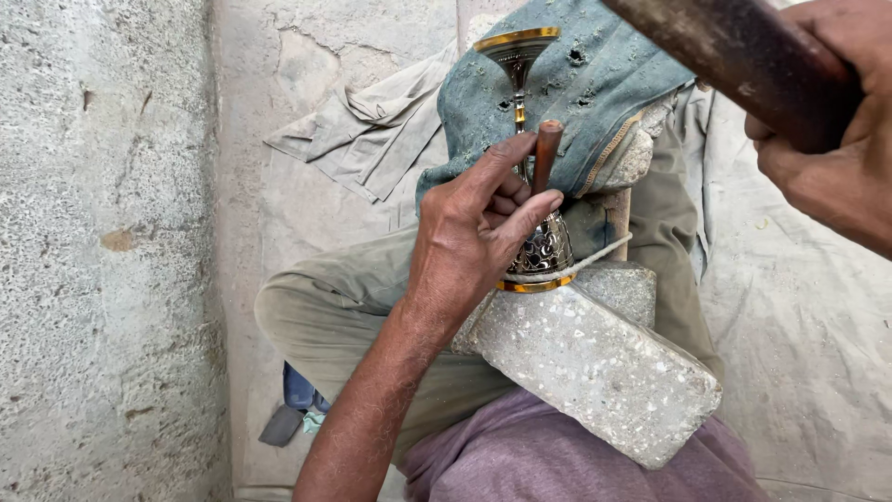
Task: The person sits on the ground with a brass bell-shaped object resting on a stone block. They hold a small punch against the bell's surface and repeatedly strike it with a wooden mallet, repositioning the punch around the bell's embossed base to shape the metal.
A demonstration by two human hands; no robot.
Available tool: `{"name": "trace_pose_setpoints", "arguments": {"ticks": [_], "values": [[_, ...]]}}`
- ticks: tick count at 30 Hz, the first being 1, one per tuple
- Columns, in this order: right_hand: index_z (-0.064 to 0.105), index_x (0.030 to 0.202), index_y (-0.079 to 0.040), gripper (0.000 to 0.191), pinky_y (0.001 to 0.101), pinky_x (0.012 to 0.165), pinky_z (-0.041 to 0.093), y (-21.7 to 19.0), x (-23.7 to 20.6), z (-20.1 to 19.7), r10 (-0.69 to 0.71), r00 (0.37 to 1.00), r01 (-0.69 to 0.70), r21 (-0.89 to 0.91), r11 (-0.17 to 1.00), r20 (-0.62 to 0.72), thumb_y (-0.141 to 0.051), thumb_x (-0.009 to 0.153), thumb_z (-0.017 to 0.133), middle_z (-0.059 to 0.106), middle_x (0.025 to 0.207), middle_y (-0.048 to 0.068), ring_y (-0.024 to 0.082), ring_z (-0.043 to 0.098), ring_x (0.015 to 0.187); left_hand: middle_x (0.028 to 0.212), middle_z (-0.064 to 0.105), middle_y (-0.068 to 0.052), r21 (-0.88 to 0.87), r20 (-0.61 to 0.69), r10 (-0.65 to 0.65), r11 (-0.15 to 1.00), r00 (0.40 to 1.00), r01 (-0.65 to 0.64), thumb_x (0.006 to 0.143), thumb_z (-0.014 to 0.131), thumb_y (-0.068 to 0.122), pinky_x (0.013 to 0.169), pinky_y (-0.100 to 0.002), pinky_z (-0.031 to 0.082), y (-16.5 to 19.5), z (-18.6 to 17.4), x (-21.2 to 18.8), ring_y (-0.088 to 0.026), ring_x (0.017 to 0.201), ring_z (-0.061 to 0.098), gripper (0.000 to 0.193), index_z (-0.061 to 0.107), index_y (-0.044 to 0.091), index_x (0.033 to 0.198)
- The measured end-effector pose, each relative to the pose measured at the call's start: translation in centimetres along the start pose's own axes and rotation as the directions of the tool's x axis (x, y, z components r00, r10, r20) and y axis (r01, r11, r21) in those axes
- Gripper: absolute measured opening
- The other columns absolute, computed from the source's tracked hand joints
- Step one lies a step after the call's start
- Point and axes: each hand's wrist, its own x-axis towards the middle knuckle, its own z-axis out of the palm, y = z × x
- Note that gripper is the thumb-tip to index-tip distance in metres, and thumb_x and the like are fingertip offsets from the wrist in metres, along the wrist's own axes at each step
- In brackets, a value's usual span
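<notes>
My left hand [478, 228] pinches a thin brown chisel [546, 153] upright against an engraved brass goblet [542, 251]. The goblet lies on its side on a padded denim rest [595, 93], its flared gold rim [516, 42] pointing away from me. My right hand [832, 139] is raised at the upper right, closed around the dark wooden handle of a hammer [743, 56]; the hammer's head is out of view. A speckled stone block [595, 367] lies across my lap just below the goblet.
I sit cross-legged in olive trousers [325, 316] on a concrete floor. A rough concrete wall [102, 251] runs along the left. A grey cloth [372, 130] lies crumpled beyond my knee, and a pale sheet [808, 316] covers the floor at right.
</notes>
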Motion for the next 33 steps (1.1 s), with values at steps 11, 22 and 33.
{"name": "trace_pose_setpoints", "arguments": {"ticks": [11, 22, 33], "values": [[0.063, 0.133, -0.005, 0.06, 0.0362, 0.079, 0.062, -0.7, 0.1, -0.1, 0.027, 0.988, 0.033, -0.383, 0.923, 0.152, 0.014, 0.076, 0.071, 0.071, 0.092, 0.013, 0.022, 0.073, 0.078, 0.086, 0.074, -0.001, 0.0, 0.028, 0.072, 0.997, 0.997, -0.072, 0.092, 0.083, 0.015, 0.07, -0.025, 0.065, -0.4, -0.1, 0.4, -0.007, 0.077, 0.073, 0.053, 0.061, 0.012, 0.14], [0.062, 0.122, 0.004, 0.054, 0.0349, 0.071, 0.059, 0.6, -0.3, -0.1, -0.01, 0.992, 0.03, -0.162, 0.986, 0.128, 0.024, 0.072, 0.064, 0.063, 0.092, 0.014, 0.024, 0.069, 0.077, 0.09, 0.074, -0.001, -0.01, 0.095, 0.047, 0.999, 0.994, -0.046, 0.091, 0.083, 0.017, 0.071, -0.025, 0.066, 0.1, -0.4, 0.7, -0.007, 0.078, 0.072, 0.056, 0.06, 0.015, 0.143], [0.064, 0.119, 0.005, 0.054, 0.0378, 0.082, 0.06, 6.5, -2.9, 0.4, -0.112, 0.99, 0.128, -0.241, 0.962, 0.081, 0.023, 0.067, 0.063, 0.069, 0.099, 0.019, 0.026, 0.072, 0.086, 0.101, 0.077, -0.003, -0.025, 0.112, 0.145, 0.989, 0.983, -0.143, 0.091, 0.084, 0.017, 0.073, -0.024, 0.066, -0.6, -0.7, 1.2, -0.007, 0.082, 0.074, 0.057, 0.059, 0.014, 0.142]]}}
